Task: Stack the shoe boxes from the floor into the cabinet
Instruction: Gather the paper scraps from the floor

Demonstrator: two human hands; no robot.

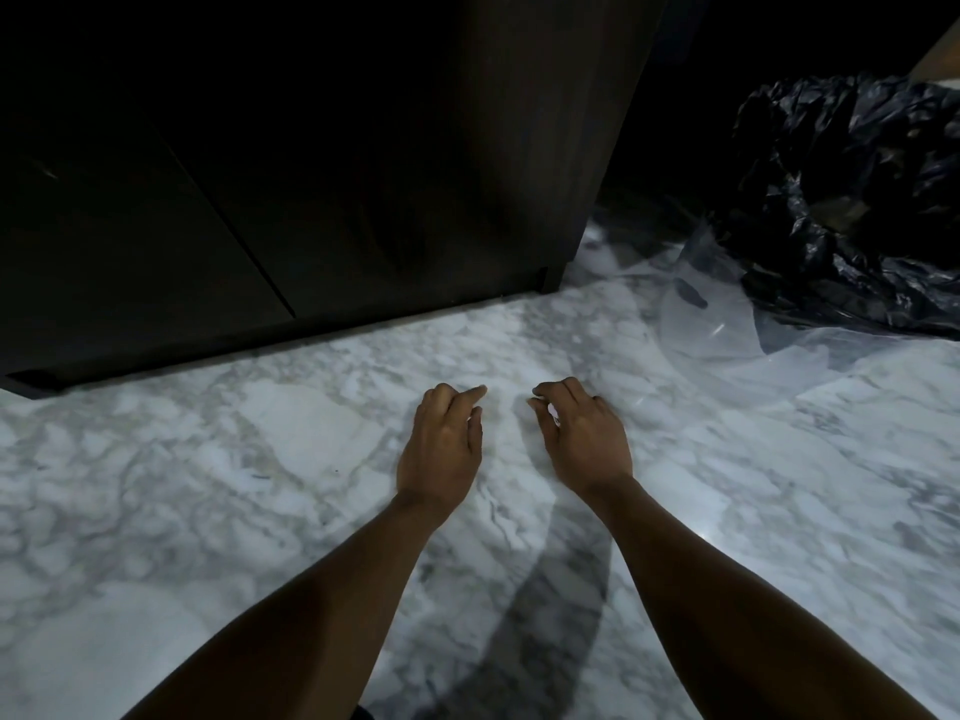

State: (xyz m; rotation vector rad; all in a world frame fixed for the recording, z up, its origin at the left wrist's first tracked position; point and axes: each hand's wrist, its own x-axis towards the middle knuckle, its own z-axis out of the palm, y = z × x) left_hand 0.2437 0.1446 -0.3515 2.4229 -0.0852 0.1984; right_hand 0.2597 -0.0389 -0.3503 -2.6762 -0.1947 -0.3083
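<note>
No shoe box shows in the head view. A dark wooden cabinet [322,163] fills the upper left, its doors closed with a seam running diagonally. Both my hands hover over the white marble floor [208,485] just in front of the cabinet's base. My left hand [441,444] is empty, fingers loosely curled with the index finger pointing out. My right hand [582,439] is empty too, its fingers bent and slightly apart. The two hands are a short gap apart, palms down.
A crumpled black plastic bag [852,200] lies at the upper right beside the cabinet's side. Clear plastic sheeting [711,314] spreads on the floor in front of it. The cabinet's plinth edge [311,324] runs across the floor.
</note>
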